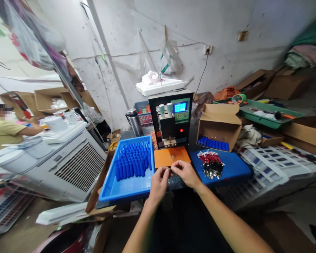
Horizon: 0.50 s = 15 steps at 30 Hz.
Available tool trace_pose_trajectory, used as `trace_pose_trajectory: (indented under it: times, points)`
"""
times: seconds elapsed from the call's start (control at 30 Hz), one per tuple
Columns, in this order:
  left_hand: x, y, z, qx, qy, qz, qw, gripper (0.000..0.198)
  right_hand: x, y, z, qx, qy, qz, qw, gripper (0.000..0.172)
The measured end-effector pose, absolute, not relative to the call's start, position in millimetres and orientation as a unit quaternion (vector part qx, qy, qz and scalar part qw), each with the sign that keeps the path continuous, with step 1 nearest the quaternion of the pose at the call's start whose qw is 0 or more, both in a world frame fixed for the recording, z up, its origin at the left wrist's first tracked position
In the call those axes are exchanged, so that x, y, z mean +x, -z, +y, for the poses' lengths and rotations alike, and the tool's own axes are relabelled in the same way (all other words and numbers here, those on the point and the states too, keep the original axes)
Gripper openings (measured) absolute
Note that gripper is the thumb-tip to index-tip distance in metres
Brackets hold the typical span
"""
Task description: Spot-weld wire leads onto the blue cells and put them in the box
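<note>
My left hand and my right hand meet at the front edge of an orange board. Thumb and fingers of both are pinched around something too small to make out. Behind the board stands a black spot welding machine with a lit blue screen and metal electrodes above the orange surface. Left of my hands, a blue tray carries rows of upright blue battery cells. To the right, a bundle of red and black wires with white connectors lies on a blue mat.
An open cardboard box with blue cells stands behind the wires. A steel flask is left of the machine. Farther right is a green tray of tools. At left, a grey air cooler stands near another person.
</note>
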<state>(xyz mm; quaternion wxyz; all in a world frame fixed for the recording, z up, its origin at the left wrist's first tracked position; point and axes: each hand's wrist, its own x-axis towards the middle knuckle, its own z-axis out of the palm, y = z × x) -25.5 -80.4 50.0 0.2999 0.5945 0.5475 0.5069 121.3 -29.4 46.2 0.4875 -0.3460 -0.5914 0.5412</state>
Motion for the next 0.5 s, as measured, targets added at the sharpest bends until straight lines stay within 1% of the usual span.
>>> trace_pose_trajectory:
  times: [0.07, 0.17, 0.27, 0.33, 0.37, 0.43, 0.5]
  points:
    - [-49.1, -48.5, -80.1, 0.608, -0.479, 0.583, 0.247, 0.028, 123.7, -40.6, -27.7, -0.368, -0.523, -0.584, 0.500, 0.027]
    - [-96.2, -47.9, -73.7, 0.632, -0.387, 0.665, 0.094, 0.024, 128.7, -30.6, -25.2, -0.390, -0.523, -0.563, 0.508, 0.030]
    - [-133.3, -48.3, -64.1, 0.655, -0.210, 0.726, -0.007, 0.044, 130.7, -22.2, -25.7, -0.392, -0.536, -0.554, 0.502, 0.031]
    - [-143.7, -48.3, -59.0, 0.655, -0.119, 0.745, -0.035, 0.053, 129.9, -19.6, -27.6, -0.388, -0.544, -0.555, 0.496, 0.030]
    - [-145.1, -48.0, -57.4, 0.654, -0.093, 0.750, -0.040, 0.053, 129.4, -19.1, -28.7, -0.386, -0.547, -0.556, 0.493, 0.029]
    - [-143.4, -46.8, -56.1, 0.655, -0.077, 0.751, -0.040, 0.048, 128.9, -19.2, -30.3, -0.384, -0.549, -0.557, 0.491, 0.028]
    - [-140.8, -44.3, -56.9, 0.656, -0.098, 0.748, -0.032, 0.038, 129.9, -19.7, -30.4, -0.385, -0.548, -0.554, 0.494, 0.028]
